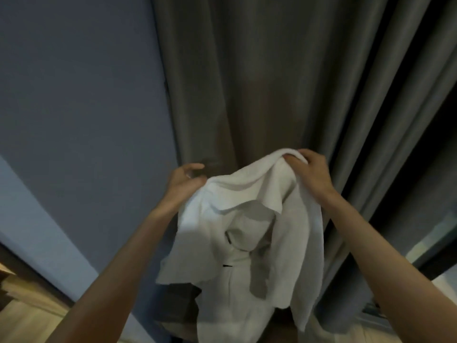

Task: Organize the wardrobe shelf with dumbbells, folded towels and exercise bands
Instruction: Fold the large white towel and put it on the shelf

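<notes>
While the soft white terry towel (pixel 247 219) hangs loose and rumpled in the air between both hands, in front of a pleated grey-brown curtain (pixel 272 82) and a smooth blue-grey wall (pixel 74 95), it is not yet folded. I judge the towel part of the task unfinished, and no shelf, dumbbells or bands show to tell how the rest stands. The left hand (pixel 184 180) has curled fingers closed on the towel's upper left corner, and the right hand (pixel 312 170) pinches a bunched fold of the top edge, the limp, thick-napped cloth sagging in deep creases below.
</notes>
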Motion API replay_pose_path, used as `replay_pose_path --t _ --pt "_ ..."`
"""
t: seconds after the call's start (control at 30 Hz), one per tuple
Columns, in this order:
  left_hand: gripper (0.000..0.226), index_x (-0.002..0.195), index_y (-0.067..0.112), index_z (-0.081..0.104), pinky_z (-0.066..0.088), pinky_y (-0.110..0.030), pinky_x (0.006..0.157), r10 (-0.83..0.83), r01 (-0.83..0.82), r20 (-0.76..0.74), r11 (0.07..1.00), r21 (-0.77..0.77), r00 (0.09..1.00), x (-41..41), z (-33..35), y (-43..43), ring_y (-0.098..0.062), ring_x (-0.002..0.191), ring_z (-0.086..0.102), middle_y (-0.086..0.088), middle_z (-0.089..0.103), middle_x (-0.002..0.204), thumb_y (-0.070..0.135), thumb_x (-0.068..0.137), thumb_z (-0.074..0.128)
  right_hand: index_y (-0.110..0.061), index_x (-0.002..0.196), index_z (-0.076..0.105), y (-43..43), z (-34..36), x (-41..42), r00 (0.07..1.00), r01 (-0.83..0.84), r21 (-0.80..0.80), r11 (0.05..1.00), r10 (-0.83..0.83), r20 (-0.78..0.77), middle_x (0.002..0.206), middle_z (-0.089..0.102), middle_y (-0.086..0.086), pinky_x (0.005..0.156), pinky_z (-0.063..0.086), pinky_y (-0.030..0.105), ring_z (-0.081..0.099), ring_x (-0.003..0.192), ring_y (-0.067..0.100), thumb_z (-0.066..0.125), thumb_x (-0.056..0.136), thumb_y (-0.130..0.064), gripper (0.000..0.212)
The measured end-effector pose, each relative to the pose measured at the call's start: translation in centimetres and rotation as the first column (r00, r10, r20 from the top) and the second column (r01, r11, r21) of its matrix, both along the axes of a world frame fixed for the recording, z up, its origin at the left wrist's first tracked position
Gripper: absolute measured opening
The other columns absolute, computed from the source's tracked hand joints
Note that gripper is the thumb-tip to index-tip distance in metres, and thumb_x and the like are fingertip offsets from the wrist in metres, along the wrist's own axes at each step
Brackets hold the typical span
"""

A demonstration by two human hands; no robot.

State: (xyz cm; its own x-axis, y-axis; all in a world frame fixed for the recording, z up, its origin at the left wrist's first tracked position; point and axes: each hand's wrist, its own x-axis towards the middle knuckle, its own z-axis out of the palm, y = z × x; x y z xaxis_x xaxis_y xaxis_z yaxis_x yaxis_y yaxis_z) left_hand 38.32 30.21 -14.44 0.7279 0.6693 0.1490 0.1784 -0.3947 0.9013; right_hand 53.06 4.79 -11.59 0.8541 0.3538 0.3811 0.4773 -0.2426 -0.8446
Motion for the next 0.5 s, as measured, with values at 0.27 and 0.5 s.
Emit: replay_pose_path --t 0.27,0.5 --pt "0.077 0.115 0.060 0.051 0.031 -0.028 0.093 -0.202 0.233 -0.116 0.848 0.476 0.972 0.8 2.5 -5.7 -0.012 0.101 0.032 0.017 0.032 0.093 0.093 0.046 0.053 -0.021 0.086 0.075 3.4 2.3 -2.4 0.955 -0.292 -0.211 0.933 0.297 -0.009 0.080 0.072 -0.004 0.067 0.054 0.024 0.067 0.075 0.006 0.071 0.083 -0.027 0.008" --pt "0.021 0.090 0.028 0.074 0.026 -0.028 0.068 -0.244 0.292 -0.160 0.791 0.537 0.956 1.5 1.2 -5.6 -0.021 0.085 0.043 0.009 0.034 0.073 0.043 0.089 0.059 -0.027 0.102 0.064 2.6 -1.0 -2.3 0.935 -0.353 -0.163 0.921 0.352 -0.036 0.092 0.067 -0.005 0.069 0.052 0.016 0.064 0.080 0.004 0.081 0.074 -0.025 0.033"
